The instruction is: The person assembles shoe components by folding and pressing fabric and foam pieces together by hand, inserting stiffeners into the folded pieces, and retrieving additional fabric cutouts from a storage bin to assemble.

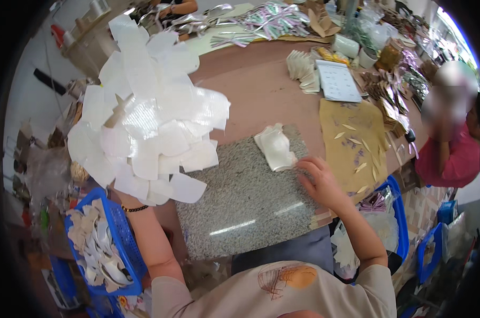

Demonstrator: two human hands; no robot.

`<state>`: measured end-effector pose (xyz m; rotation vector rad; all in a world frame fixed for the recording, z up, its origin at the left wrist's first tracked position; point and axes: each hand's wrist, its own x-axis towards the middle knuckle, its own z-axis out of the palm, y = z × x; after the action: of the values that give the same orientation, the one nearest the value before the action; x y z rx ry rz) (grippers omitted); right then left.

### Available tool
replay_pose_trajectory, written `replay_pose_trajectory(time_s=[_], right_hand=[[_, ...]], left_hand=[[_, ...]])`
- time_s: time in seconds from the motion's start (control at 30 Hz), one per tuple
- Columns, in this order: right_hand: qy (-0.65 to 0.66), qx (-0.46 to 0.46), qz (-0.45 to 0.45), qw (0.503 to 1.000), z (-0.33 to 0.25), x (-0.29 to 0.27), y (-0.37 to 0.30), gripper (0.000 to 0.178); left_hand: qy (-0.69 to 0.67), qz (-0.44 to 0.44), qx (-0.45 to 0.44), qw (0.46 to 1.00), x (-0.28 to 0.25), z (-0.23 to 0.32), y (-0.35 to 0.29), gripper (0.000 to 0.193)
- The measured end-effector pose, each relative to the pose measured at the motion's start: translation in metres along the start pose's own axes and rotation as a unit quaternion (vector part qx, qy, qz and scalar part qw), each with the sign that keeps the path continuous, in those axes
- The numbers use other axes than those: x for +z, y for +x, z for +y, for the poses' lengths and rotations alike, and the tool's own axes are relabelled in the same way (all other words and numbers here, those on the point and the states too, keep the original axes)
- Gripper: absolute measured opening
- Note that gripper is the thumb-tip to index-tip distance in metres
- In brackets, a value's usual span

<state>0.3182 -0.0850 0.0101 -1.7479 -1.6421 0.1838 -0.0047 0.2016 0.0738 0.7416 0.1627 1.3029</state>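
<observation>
A large loose heap of glossy white cut sheet pieces [144,122] fills the left side of the table. My left hand [127,199] reaches under the heap's near edge, and its fingers are hidden by the pieces. On a speckled grey stone slab [240,196] in front of me lies a small stack of cream-white shaped pieces [276,147]. My right hand [320,183] is at the right edge of this stack, its fingertips at the lower corner. Thumb and fingers are apart, with nothing seen between them.
Right of the slab, a tan sheet [351,143] carries thin leaf-shaped scraps. Beyond it are a written paper [338,80] and a pale stack [302,71]. Blue baskets [124,233] with scraps stand below both sides. Another person [452,143] sits at the right.
</observation>
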Motion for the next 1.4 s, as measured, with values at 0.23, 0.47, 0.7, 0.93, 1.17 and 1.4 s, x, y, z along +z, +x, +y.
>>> replay_pose_trajectory(time_s=[0.23, 0.47, 0.7, 0.93, 1.17, 1.4], right_hand=[[0.034, -0.021, -0.006, 0.999, -0.014, 0.025, 0.006, 0.025], [0.060, -0.008, 0.004, 0.998, -0.012, 0.008, -0.025, 0.020], [0.078, 0.044, 0.009, 0.996, 0.003, -0.003, -0.045, 0.018], [0.013, -0.007, 0.008, 1.000, 0.006, 0.009, -0.028, 0.018], [0.033, 0.074, 0.043, 0.996, 0.038, 0.031, 0.039, 0.020], [0.367, 0.202, -0.083, 0.904, 0.033, 0.051, 0.082, 0.023]], left_hand=[[0.091, 0.111, 0.146, 0.979, -0.021, 0.079, -0.034, 0.040], [0.019, 0.116, 0.110, 0.987, -0.063, 0.055, -0.055, 0.034], [-0.156, -0.008, -0.001, 0.988, -0.122, -0.018, -0.073, 0.033], [0.081, 0.245, -0.137, 0.956, -0.104, -0.022, -0.114, 0.030], [0.660, 0.172, -0.213, 0.700, -0.056, -0.004, -0.168, 0.021], [0.542, -0.079, -0.120, 0.828, 0.035, -0.062, -0.178, 0.028]])
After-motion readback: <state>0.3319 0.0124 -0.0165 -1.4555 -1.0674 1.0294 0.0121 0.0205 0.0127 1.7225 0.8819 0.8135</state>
